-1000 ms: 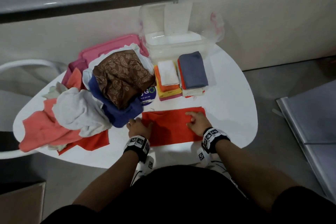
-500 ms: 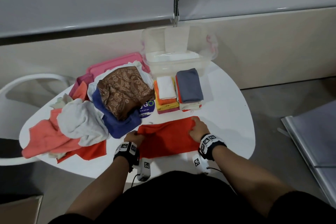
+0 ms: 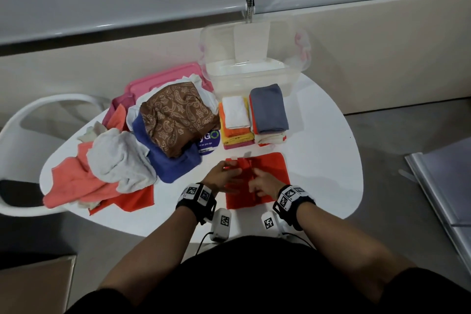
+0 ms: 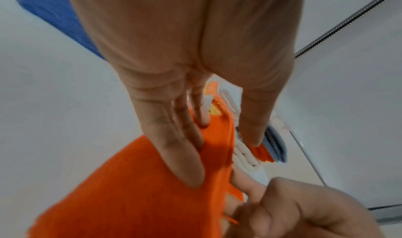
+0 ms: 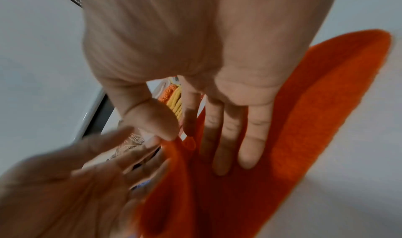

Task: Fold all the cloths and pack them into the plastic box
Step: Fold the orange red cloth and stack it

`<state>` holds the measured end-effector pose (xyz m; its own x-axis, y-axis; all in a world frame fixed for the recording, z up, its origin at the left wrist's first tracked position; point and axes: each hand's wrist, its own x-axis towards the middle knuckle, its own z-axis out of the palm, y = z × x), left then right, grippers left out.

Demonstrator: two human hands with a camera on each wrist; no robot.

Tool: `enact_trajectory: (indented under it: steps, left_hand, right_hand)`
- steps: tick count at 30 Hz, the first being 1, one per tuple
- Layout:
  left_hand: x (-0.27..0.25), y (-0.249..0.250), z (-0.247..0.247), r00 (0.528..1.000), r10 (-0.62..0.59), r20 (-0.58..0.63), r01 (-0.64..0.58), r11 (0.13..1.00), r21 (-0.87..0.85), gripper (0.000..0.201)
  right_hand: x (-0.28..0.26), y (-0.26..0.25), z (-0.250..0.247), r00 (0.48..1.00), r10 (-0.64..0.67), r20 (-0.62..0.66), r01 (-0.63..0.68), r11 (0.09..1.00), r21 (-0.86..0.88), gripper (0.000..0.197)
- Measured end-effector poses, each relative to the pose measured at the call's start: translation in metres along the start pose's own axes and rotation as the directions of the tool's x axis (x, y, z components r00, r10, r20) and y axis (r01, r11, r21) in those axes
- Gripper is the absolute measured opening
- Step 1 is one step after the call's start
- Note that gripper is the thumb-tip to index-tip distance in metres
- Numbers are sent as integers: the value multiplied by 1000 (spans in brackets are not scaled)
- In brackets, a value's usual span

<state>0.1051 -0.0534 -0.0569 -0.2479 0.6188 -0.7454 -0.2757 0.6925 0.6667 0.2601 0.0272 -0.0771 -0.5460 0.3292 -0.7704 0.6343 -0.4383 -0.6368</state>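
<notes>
A red-orange cloth (image 3: 272,168) lies on the white table (image 3: 318,155) in front of me. Its left part is lifted and stands as a flap at the middle. My left hand (image 3: 224,173) pushes that flap rightward with straight fingers (image 4: 185,147). My right hand (image 3: 260,181) rests three fingers flat on the cloth (image 5: 304,104), while its thumb and index finger pinch the raised edge. The clear plastic box (image 3: 242,84) stands at the table's far side. Two stacks of folded cloths (image 3: 235,122) (image 3: 269,109) sit just before it.
Unfolded cloths are heaped on the left: brown paisley (image 3: 178,115), blue (image 3: 173,160), white (image 3: 117,158), coral (image 3: 68,181). A pink lid (image 3: 163,79) lies behind the heap. A white chair (image 3: 38,115) stands at the left, a grey panel (image 3: 446,186) on the floor at the right.
The cloth lay flat with one hand at each end. My left hand has lifted the left end toward the middle, and my right hand has moved in to meet it.
</notes>
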Motion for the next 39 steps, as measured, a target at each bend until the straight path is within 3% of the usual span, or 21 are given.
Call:
enact_trajectory:
  steps: [1,3,5,6,8,11,15,18,20,22,24,26,29,32,35,39]
  left_hand:
    - [1,0,0,997,66,-51,-65,998,27,30]
    - [8,0,-9,942,275,-192,-206,927,314,27]
    - [14,1,-20,879,445,-174,-271,764,586,37]
    - [19,3,-24,873,474,-111,-289,688,666,46]
    - [29,11,-27,897,439,58,-309,527,792,58]
    - [36,27,-19,930,247,272,-336,274,901,57]
    - [39,36,-2,913,51,405,-406,20,914,49]
    - [45,27,-4,909,-63,412,-415,-62,908,58]
    - [44,20,-8,868,10,497,-493,-110,863,54]
    - [38,14,-7,759,142,635,-613,-174,771,42]
    - [32,11,-2,665,191,722,-692,-208,691,38]
    - [26,4,0,648,183,739,-711,-203,673,38]
    - [20,-4,-8,690,177,702,-686,-149,712,30]
    - [28,-10,-24,749,199,633,-625,-110,773,39]
    - [36,-15,-40,845,222,486,-502,17,865,37]
    - [35,-25,-39,904,216,369,-400,125,908,45]
  right_hand:
    - [3,4,0,1000,-2,-3,2,1000,13,67]
    - [8,8,1,996,-58,-66,52,995,-87,57]
    - [12,12,6,981,-144,-129,103,953,-284,55]
    - [11,11,11,973,-175,-150,111,927,-358,49]
    - [15,13,18,965,-205,-164,115,891,-439,41]
    - [13,14,19,974,-172,-150,81,875,-478,28]
    - [-1,22,10,979,-108,-172,-10,820,-572,20]
    - [-11,32,4,963,-152,-222,1,827,-562,25]
    - [-16,34,2,954,-160,-254,0,847,-531,23]
    - [-18,34,2,952,-152,-266,-9,854,-521,19]
    - [-18,35,5,944,-148,-295,-22,863,-505,21]
    - [-17,37,6,938,-131,-320,-45,872,-487,23]
    - [-15,37,8,941,-111,-318,-63,870,-490,25]
    - [-14,36,10,936,-122,-331,-70,856,-513,21]
    - [-13,35,11,923,-114,-368,-104,845,-524,23]
    - [-10,33,14,909,-114,-400,-127,839,-530,18]
